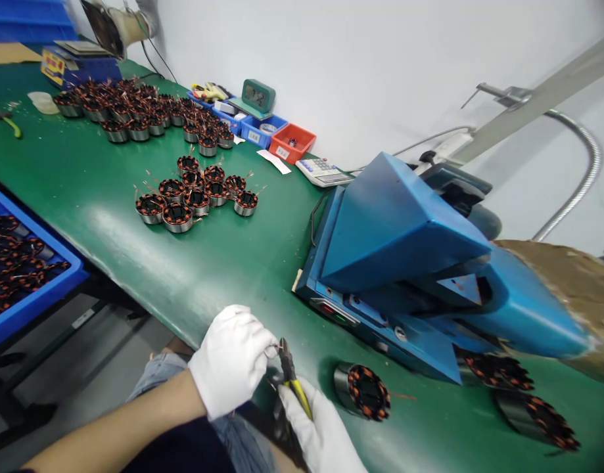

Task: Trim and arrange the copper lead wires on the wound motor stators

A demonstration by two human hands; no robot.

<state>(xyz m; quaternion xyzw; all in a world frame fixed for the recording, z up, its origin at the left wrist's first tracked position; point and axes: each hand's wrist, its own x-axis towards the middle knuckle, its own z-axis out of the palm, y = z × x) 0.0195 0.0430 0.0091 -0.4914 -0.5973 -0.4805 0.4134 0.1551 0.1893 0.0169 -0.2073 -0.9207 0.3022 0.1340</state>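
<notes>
My left hand (232, 358), in a white glove, is closed with its fingertips pinched together beside the jaws of a pair of diagonal cutters (292, 381). A thin bit, perhaps wire, shows at those fingertips, but I cannot make out what the hand holds. My right hand (316, 424), also white-gloved, is wrapped round the cutters' yellow and black handles, with the jaws pointing up and away. To the right of that hand, a motor stator (363, 392) with copper windings lies tilted on the green table (183, 276), one wire sticking out.
A blue machine (395, 230) stands to the right, with more stators (535, 417) beside it. Grouped stators (196, 190) and a larger cluster (134, 108) sit farther back. A blue crate (60, 263) of stators is at left. Small bins (292, 143) and a calculator (324, 172) line the wall.
</notes>
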